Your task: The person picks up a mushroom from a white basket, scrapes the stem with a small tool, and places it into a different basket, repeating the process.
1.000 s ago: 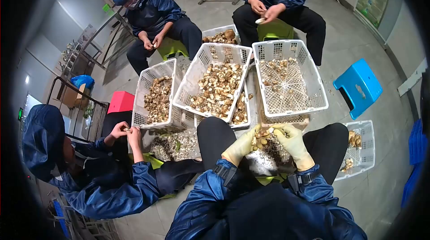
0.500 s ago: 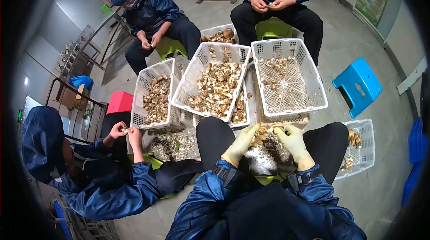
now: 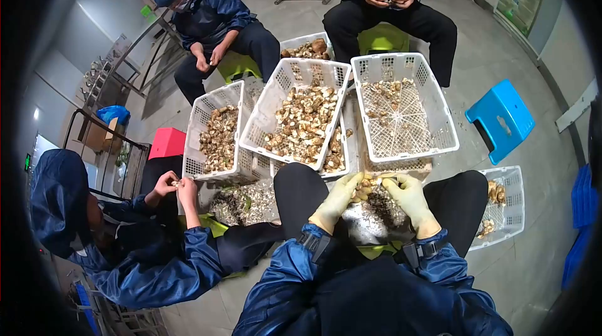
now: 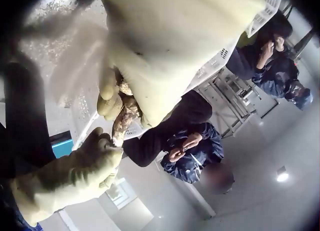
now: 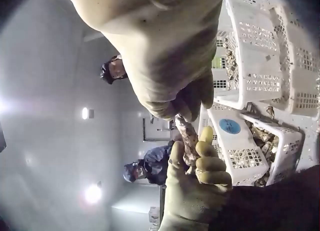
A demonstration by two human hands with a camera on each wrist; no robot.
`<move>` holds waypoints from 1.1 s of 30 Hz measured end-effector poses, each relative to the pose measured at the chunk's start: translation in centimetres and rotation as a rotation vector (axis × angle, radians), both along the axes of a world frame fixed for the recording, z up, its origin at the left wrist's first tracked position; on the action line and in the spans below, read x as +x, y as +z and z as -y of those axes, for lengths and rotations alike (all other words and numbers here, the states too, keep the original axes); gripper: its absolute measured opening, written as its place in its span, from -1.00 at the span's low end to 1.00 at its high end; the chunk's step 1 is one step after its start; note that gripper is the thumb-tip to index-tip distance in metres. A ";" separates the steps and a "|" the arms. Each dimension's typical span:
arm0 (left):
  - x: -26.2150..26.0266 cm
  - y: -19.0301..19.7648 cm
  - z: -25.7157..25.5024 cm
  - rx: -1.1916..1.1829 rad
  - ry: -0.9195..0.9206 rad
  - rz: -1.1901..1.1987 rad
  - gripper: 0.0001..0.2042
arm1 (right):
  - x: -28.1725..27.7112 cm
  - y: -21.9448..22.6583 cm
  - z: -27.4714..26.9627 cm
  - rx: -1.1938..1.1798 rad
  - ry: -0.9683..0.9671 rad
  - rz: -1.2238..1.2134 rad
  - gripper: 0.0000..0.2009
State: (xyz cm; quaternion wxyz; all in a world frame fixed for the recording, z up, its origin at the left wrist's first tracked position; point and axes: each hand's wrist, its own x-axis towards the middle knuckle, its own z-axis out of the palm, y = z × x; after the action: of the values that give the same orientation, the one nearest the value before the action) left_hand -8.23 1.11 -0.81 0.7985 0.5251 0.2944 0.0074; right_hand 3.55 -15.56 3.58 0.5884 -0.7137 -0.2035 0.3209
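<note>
Both hands wear pale yellow rubber gloves and meet between the knees in the head view. My left hand (image 3: 334, 203) curls its fingers around a brown, dirt-flecked mushroom (image 5: 188, 140), with the thumb along its side. My right hand (image 3: 411, 201) pinches the mushroom's whitish end in the right wrist view; its bent fingertips hide that tip. In the left wrist view the mushroom stretches from the left palm to the right fingertips. Below the hands lies a heap of white trimmings and dark soil (image 3: 384, 210).
Ahead stand white crates: a left crate (image 3: 216, 177), a middle crate (image 3: 282, 157) and a right crate (image 3: 411, 158), all holding mushrooms. A smaller crate (image 3: 520, 210) sits by the right knee, near a blue stool (image 3: 501, 123). Three seated people surround the crates, one (image 3: 150, 254) close on the left.
My hands have shifted slightly, staying together over the trimmings, and the mushroom has turned between them. The person at the back right has brought both hands together.
</note>
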 end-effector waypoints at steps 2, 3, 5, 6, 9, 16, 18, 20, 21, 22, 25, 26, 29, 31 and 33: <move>0.0 0.0 0.1 0.015 0.000 0.009 -0.61 | -0.1 -0.6 -0.1 0.079 0.029 0.174 -0.82; 0.0 0.0 0.1 0.023 0.002 0.014 -0.62 | -0.2 -0.7 -0.2 0.119 0.042 0.261 -0.82; 0.0 0.2 0.1 0.038 0.004 0.026 -0.63 | -0.2 -0.4 -0.1 0.082 0.032 0.184 -0.81; 0.0 0.6 0.2 0.044 0.003 0.032 -0.64 | -0.1 0.1 0.0 0.029 0.025 0.105 -0.81; 0.0 0.7 0.2 0.033 -0.002 0.077 -0.66 | 0.7 -1.6 0.3 0.019 0.030 -0.050 -0.79; 0.1 1.2 0.2 0.031 0.043 0.133 -0.67 | 0.1 -1.2 -0.1 0.136 0.061 0.092 -0.78; 0.2 1.3 0.4 0.045 0.057 0.126 -0.66 | 0.0 -1.1 -0.2 0.134 0.064 0.207 -0.79; 0.0 1.4 0.3 -0.015 0.051 0.147 -0.66 | -0.1 -0.7 -0.2 0.116 0.040 0.135 -0.80; 0.0 1.5 0.3 -0.044 0.047 0.158 -0.66 | 0.1 -1.1 -0.1 0.138 0.038 0.030 -0.80; 0.0 1.6 0.3 -0.105 0.039 0.181 -0.65 | 0.6 -2.0 0.0 0.160 0.037 -0.075 -0.80; -0.1 1.3 0.1 -0.222 0.019 0.237 -0.64 | 0.9 -3.0 -0.1 0.226 0.028 -0.237 -0.78; -0.1 0.4 0.0 -0.218 0.014 0.246 -0.63 | 0.9 -3.0 -0.1 0.248 0.028 -0.251 -0.78; 0.1 -1.0 0.2 -0.281 -0.010 0.210 -0.61 | 0.7 -2.3 0.0 0.237 0.038 -0.199 -0.78; 0.2 -1.5 0.0 -0.393 -0.037 0.167 -0.61 | 0.5 -1.7 -0.1 0.236 0.054 -0.137 -0.78; 0.2 -1.1 0.2 -0.364 -0.033 0.079 -0.61 | 0.6 -2.2 -0.1 0.223 0.056 -0.091 -0.77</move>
State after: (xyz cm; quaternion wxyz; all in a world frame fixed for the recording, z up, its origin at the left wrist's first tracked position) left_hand -7.99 0.91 -1.90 0.8913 0.3761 0.2504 -0.0383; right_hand 4.13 -15.49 1.41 0.6635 -0.6227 -0.2307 0.3446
